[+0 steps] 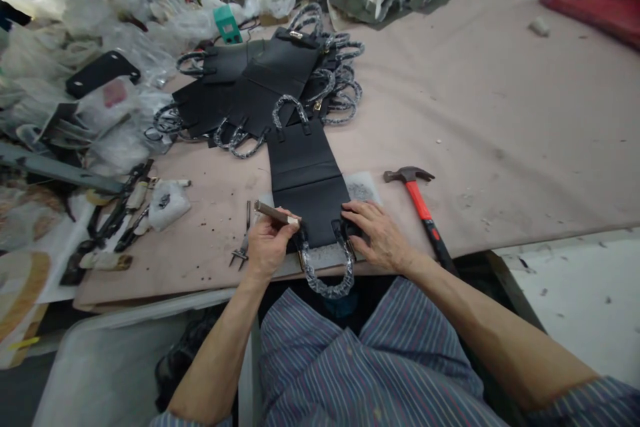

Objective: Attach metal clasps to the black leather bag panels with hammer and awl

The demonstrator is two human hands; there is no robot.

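A black leather bag panel (pixel 313 167) lies flat in front of me, a crease across its middle. It has a plastic-wrapped handle (pixel 327 290) at the near end, hanging past the table edge, and another wrapped handle (pixel 289 101) at the far end. Pinched in my left hand (pixel 267 243) is a metal rod-like punch (pixel 270 211), tilted over the panel's left edge. My right hand (pixel 377 233) grips the panel's right edge beside the near handle, its fingertips curled on the dark material. Under the panel shows part of a pale slab (pixel 363 188).
A claw hammer (pixel 417 197) with a red and black handle lies at right. Beyond are piled black panels (pixel 250 83) with wrapped handles. A slim metal tool (pixel 244 240) lies left of my left hand. Plastic bags (pixel 115 20) crowd the left; a red item (pixel 595 3) sits far right.
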